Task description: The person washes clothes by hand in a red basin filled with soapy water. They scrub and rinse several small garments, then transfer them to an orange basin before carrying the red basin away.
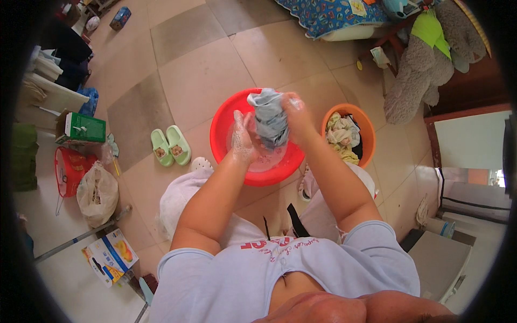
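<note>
Wet grey-blue cloth (pixel 270 117) is bunched up above a red plastic basin (pixel 221 135) of sudsy water on the floor before me. My right hand (pixel 297 115) grips the cloth at its right side, a little blurred. Covered in suds, my left hand (pixel 243 139) is upright at the cloth's left, fingers raised and thumb side towards it; whether it touches the cloth cannot be told. Right of the basin stands an orange plastic bucket (pixel 370 141) holding crumpled yellowish, white and dark clothes (pixel 343 135).
Green slippers (pixel 170 146) lie left of the basin. Farther left are a green box (pixel 85 128), a red bag (pixel 66 171) and a whitish plastic bag (pixel 97 196). A grey plush toy (pixel 420 76) hangs at the upper right, near a blue patterned bed cover (pixel 335 16).
</note>
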{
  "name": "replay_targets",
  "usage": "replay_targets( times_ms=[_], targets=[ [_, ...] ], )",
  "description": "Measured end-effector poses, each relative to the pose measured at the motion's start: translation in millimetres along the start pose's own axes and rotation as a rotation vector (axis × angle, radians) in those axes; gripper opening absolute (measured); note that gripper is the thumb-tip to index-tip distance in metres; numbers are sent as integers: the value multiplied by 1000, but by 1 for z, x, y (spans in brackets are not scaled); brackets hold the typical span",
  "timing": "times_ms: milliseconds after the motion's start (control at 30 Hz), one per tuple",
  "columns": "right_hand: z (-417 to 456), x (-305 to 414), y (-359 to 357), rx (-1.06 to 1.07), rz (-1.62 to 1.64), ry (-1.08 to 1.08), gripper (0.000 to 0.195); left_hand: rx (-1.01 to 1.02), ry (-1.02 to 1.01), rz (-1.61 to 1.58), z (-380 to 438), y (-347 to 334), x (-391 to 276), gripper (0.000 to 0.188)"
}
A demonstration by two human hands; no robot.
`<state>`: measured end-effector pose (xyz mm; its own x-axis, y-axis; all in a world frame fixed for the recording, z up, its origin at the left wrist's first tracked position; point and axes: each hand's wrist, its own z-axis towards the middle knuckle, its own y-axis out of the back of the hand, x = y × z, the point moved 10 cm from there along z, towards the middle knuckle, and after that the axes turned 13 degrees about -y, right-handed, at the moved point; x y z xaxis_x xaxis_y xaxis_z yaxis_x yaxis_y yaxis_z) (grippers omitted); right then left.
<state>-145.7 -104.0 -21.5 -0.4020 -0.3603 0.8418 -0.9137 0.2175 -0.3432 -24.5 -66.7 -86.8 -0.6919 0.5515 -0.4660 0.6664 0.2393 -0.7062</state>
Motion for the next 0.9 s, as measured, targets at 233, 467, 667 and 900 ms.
replay_targets(
  times_ms=[233, 467, 667, 900],
  targets=[
    [-117, 6, -120, 222, -1133, 766, 19, 853, -333, -110, -26, -55, -25, 42],
    [-69, 48, -51, -412, -801, 689, 15, 215, -94, -32, -29, -37, 0, 48],
    [-37, 10, -30, -313, -793, 313, 15, 300, -304, 420, -15, -29, 2, 31],
    [-66, -8, -64, -242, -746, 507, 19, 243, -206, 163, -8, -27, -6, 31]
  ],
)
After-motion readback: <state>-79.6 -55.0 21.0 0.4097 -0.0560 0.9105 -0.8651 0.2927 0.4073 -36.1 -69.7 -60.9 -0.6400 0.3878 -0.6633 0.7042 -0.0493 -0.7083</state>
